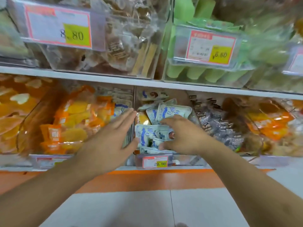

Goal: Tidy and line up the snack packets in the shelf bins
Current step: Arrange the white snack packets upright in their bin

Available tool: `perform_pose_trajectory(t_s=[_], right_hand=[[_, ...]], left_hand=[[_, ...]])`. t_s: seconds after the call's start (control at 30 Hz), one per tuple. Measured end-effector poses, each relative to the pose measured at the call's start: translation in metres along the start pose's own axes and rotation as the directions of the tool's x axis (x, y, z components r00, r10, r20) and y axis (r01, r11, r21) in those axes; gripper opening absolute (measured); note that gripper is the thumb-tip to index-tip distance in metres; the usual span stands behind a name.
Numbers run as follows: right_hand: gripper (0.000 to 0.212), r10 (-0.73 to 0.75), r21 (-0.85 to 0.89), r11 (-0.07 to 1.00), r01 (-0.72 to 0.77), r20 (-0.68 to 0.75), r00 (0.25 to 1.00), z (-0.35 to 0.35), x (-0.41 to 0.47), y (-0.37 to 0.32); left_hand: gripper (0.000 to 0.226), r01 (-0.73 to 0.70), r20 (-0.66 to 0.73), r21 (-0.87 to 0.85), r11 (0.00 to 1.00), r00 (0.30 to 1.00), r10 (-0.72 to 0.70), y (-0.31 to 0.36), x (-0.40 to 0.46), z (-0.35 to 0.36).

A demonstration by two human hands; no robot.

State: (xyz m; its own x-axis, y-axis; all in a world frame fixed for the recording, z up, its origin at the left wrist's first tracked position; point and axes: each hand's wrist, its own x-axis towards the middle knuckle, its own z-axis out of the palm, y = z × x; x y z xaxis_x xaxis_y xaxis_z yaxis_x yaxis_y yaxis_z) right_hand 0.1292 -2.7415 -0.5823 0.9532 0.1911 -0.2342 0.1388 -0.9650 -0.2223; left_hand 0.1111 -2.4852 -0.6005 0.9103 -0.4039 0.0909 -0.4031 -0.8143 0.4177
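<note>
Broadly, two shelf levels fill the view, with a white shelf board (114, 80) running left to right between them. On the upper level, a clear bin (101, 63) at far left-centre holds brown packets behind a price tag (59, 28) reading 8.80, and to its right a second clear bin (205, 79) holds green packets behind a smaller tag (211, 46). Motion blur smears much of the upper right, so what lies there cannot be told.

On the lower level, the left bin is heaped with orange and yellow packets (72, 122). The middle bin (185, 161) holds the white and blue snack packets (165, 112), which lie jumbled at mixed angles, some standing toward the far end and some flat at the near end. A clear divider (132, 128) separates this bin from the orange one. To the right sit dark grey packets (218, 125), and farther right more orange packets (275, 125). A small tag (155, 162) on the middle bin's near front reads 29.90. Below the shelf edge runs an orange strip (155, 179), then pale floor tiles (205, 208).

The left hand (106, 138) reaches in with fingers straight and together, its fingertips at the divider, holding nothing. The right hand (183, 135) is over the near packets in the middle bin, fingers curled down with thumb and fingertips seemingly closing round the edges of a flat white and blue packet (150, 133), though blur keeps the grip from being certain.
</note>
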Motion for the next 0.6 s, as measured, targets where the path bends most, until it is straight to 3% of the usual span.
perform_pose_trajectory(t_s=[0.2, 0.4, 0.6], right_hand=[[0.049, 0.005, 0.063, 0.998, -0.003, -0.040, 0.999, -0.002, -0.002, -0.006], [0.040, 0.072, 0.109, 0.993, -0.051, -0.196, 0.978, 0.004, -0.019, -0.018], [0.031, 0.228, 0.436, 0.900, -0.006, -0.460, 0.858, -0.031, -0.038, -0.025]], left_hand=[[0.071, -0.009, -0.038, -0.084, 0.996, 0.999, 0.006, 0.003, 0.008, -0.002], [0.063, 0.016, -0.059, -0.121, 0.993, 0.998, -0.023, 0.005, -0.010, -0.008], [0.039, 0.049, -0.135, -0.229, 0.972, 0.987, -0.082, -0.006, -0.023, -0.035]])
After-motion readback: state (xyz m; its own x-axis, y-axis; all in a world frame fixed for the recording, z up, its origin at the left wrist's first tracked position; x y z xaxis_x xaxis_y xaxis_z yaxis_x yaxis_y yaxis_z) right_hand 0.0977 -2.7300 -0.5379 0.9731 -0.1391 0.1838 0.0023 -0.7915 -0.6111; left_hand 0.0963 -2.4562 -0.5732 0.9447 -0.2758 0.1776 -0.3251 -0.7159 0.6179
